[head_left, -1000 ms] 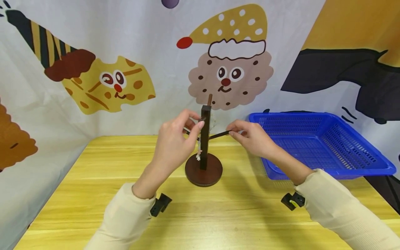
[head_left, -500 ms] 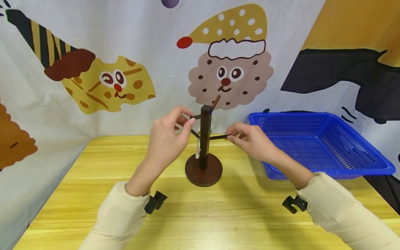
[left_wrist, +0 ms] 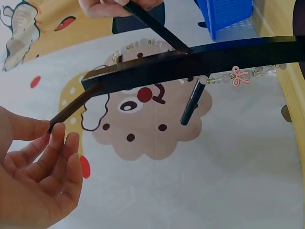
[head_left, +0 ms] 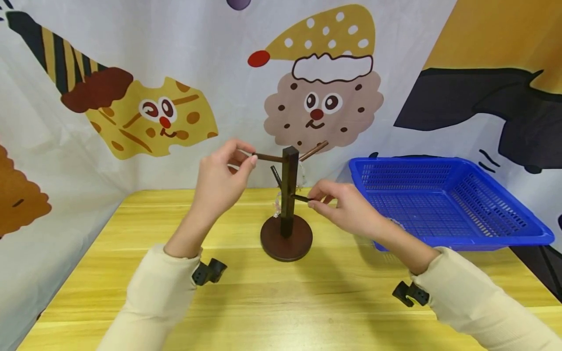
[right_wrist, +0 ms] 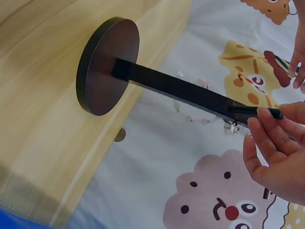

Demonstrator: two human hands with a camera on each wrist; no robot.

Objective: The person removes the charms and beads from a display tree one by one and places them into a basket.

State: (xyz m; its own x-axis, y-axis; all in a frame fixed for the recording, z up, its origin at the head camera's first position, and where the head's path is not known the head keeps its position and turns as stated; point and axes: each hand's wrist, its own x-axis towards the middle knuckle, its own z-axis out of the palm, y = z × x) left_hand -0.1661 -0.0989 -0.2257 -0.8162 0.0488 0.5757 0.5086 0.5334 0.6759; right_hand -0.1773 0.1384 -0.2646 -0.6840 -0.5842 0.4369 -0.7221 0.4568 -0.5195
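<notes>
The left hand point(head_left: 221, 180) pinches an upper peg point(head_left: 269, 158), the right hand point(head_left: 344, 204) a lower peg point(head_left: 301, 198), and the stand point(head_left: 288, 180) has turned, seemingly bringing its beaded strands point(left_wrist: 237, 77) round.

Stand point(head_left: 288, 187): dark brown, stood upright.
Pegs point(head_left: 269, 157): I pinched two.
Beaded strings point(left_wrist: 226, 78): hung from the stand.

This looks like a small tabletop set-up; a cartoon-printed cloth point(head_left: 237, 107) hangs behind a wood-grain surface point(head_left: 298, 307). The kind of room cannot be told.
</notes>
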